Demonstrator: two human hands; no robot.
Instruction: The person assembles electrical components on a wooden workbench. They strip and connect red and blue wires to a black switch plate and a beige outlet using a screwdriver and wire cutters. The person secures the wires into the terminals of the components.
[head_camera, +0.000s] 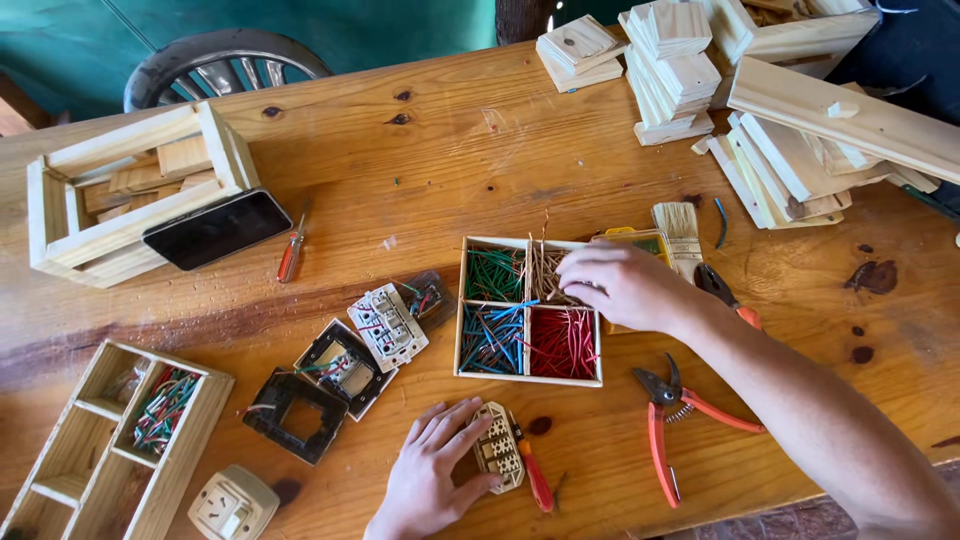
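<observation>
My right hand (625, 285) reaches into the back right compartment of a small wooden box (528, 379), its fingers on thin tan wires (545, 270). The box's other three compartments hold green wires (492, 274), blue wires (490, 338) and red wires (562, 342). My left hand (432, 482) rests near the table's front edge and holds down a beige socket insert (498, 446). A small red-handled screwdriver (533, 473) lies right beside that part.
Orange-handled pliers (668, 420) lie right of the box. Dismantled switch parts (385, 325), a black frame (295, 414) and a beige socket (232, 505) lie left. A wooden tray (190, 440), a crate (60, 215) with a phone (215, 228), a red screwdriver (291, 255), a brush (682, 232) and stacked wood pieces (790, 120) surround them.
</observation>
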